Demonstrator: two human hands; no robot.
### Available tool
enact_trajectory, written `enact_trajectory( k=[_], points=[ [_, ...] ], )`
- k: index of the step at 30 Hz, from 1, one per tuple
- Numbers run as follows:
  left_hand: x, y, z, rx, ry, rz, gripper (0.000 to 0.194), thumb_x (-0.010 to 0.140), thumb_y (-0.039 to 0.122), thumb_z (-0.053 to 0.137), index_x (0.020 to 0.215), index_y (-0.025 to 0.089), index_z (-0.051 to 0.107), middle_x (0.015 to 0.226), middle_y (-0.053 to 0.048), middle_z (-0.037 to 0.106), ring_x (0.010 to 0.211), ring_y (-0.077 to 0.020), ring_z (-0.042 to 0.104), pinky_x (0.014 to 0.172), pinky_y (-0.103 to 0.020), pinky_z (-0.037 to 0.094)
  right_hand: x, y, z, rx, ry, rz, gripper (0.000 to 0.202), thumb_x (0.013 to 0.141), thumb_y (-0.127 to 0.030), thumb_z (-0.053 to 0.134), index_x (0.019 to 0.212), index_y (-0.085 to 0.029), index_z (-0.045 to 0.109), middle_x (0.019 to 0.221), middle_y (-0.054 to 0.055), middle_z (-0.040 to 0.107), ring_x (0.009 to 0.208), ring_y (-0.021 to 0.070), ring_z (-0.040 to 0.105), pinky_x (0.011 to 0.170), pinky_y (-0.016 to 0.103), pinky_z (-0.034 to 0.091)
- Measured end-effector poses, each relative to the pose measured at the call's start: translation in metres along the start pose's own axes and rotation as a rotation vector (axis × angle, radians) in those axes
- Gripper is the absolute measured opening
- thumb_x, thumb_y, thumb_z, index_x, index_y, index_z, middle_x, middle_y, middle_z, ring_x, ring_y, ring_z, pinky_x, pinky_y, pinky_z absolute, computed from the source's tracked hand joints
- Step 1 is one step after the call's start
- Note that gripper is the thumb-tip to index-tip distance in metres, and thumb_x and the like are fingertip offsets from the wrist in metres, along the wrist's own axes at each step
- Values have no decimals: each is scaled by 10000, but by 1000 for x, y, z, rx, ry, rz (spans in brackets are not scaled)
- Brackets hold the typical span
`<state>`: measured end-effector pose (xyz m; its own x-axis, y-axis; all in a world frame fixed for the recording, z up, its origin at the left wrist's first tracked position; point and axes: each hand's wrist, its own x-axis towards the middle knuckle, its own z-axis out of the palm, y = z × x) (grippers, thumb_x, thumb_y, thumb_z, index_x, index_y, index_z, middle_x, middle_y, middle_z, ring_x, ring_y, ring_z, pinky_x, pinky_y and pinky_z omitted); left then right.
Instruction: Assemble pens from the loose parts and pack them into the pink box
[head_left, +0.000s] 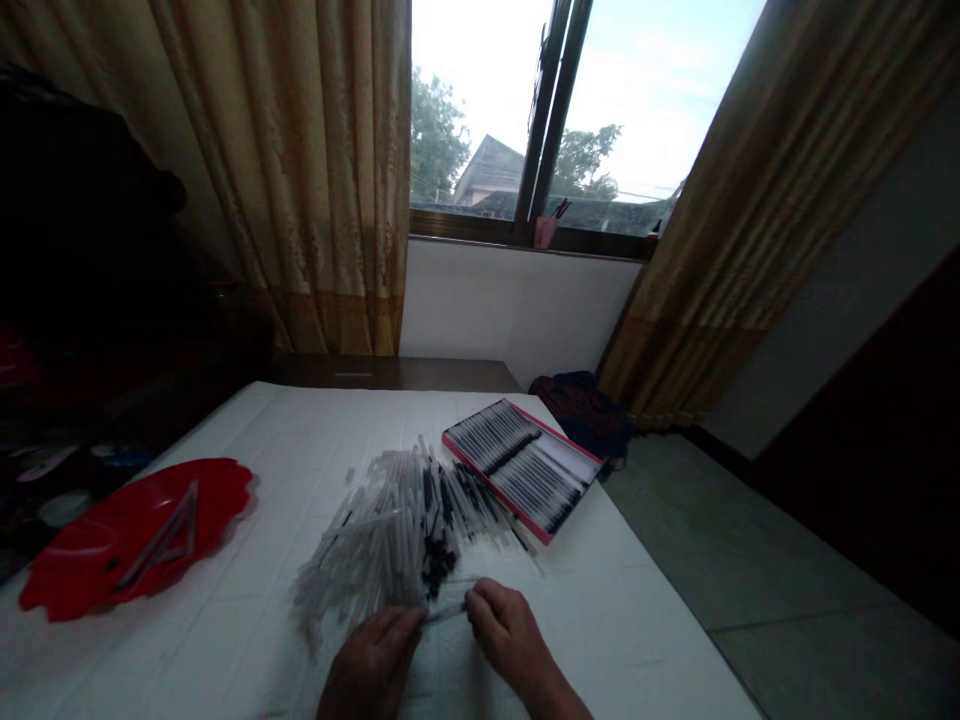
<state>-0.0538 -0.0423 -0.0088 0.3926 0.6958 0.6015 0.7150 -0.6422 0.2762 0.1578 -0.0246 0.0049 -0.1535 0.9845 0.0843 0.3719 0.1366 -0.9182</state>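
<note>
- White, faintly creased covering (600, 620) spreads across the lower frame beneath my work.
- Red and glossy, the scallop-edged dish (75, 550) at lower left holds a few clear lengths, looking like thin, light plastic.
- At lower centre lies my loose heap of clear tubes (367, 545), straight, smooth and probably slippery against one another.
- The pink-edged box (574, 455), right of centre, carries slim, dark-tipped sticks in two neat rows.
- My left hand (375, 660) and right hand (510, 630) are at bottom centre, each with thumb and fingers pinched together on one end of a slim tube.
- Small black pieces (437, 570) cluster by the heap's near edge, too blurred for me to tell their shape.
- That slim tube (445, 612) spans my fingertips; I judge it feather-light and fairly stiff, best taken lightly near its ends, since squeezing its middle could bend it.
</note>
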Motion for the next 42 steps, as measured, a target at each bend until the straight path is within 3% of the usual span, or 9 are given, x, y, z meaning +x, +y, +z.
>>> enact_trajectory(
  k=[5, 11, 15, 20, 25, 29, 35, 40, 42],
  points=[
    [1, 5, -3, -31, -7, -39, 279, 945, 327, 394, 1090, 237, 615, 913, -45, 732, 824, -149, 702, 744, -208, 565, 0, 0, 4, -71, 45, 27, 453, 891, -467, 359, 526, -205, 412, 492, -42, 410, 499, 123, 445, 509, 234, 309],
    [5, 9, -4, -34, 12, -47, 291, 955, 329, 359, 1063, 232, 611, 884, -38, 729, 790, -144, 700, 717, -206, 568, -4, 6, -2, 132, -15, -18, 246, 858, -410, 465, 755, -193, 519, 632, -29, 500, 576, 132, 481, 529, 218, 370],
    [5, 9, -3, -24, 29, -30, 288, 954, 313, 365, 1055, 227, 620, 859, -41, 728, 776, -144, 699, 707, -204, 567, -3, 9, -4, 151, -19, -6, 230, 840, -395, 488, 720, -199, 495, 603, -48, 444, 537, 119, 434, 502, 215, 352],
    [5, 10, -3, 4, 56, -23, 292, 954, 326, 362, 1048, 239, 624, 838, -40, 729, 749, -148, 698, 693, -210, 569, -3, 6, -3, 52, 42, -50, 276, 847, -418, 499, 681, -198, 512, 602, -31, 494, 585, 140, 481, 561, 230, 386],
    [3, 10, 1, 29, 46, -41, 298, 954, 322, 354, 1038, 237, 627, 836, -52, 721, 750, -163, 691, 671, -243, 568, -6, 6, -4, 80, -55, -43, 379, 852, -462, 508, 1087, -184, 613, 808, 36, 650, 622, 159, 583, 573, 247, 453],
    [6, 14, 0, 57, -5, -17, 302, 953, 295, 346, 1030, 235, 631, 823, -52, 717, 725, -167, 682, 635, -264, 568, -5, 5, -4, -33, -137, -141, 297, 821, -435, 573, 962, -219, 719, 877, 73, 719, 804, 226, 655, 736, 297, 494],
    [5, 18, -19, 141, 55, -46, 262, 918, 314, 449, 1112, 240, 609, 995, -72, 705, 917, -193, 666, 788, -305, 565, -7, 12, -22, -75, -11, -127, 298, 829, -448, 538, 865, -207, 710, 850, 79, 723, 799, 237, 660, 729, 290, 506],
    [-15, -15, -54, 211, 173, -272, 272, 921, 379, 423, 988, 250, 653, 907, -47, 709, 844, -187, 672, 759, -307, 559, -16, 28, -42, -33, 153, -27, 315, 770, -482, 584, 847, -192, 681, 794, 59, 711, 736, 230, 650, 651, 267, 505],
    [-20, -31, -67, 217, 122, -378, 272, 910, 385, 435, 927, 250, 671, 879, -33, 707, 822, -185, 670, 753, -307, 549, -19, 32, -42, 19, 196, 12, 324, 746, -495, 608, 841, -196, 687, 801, 56, 717, 750, 236, 656, 667, 272, 512]
  ],
)
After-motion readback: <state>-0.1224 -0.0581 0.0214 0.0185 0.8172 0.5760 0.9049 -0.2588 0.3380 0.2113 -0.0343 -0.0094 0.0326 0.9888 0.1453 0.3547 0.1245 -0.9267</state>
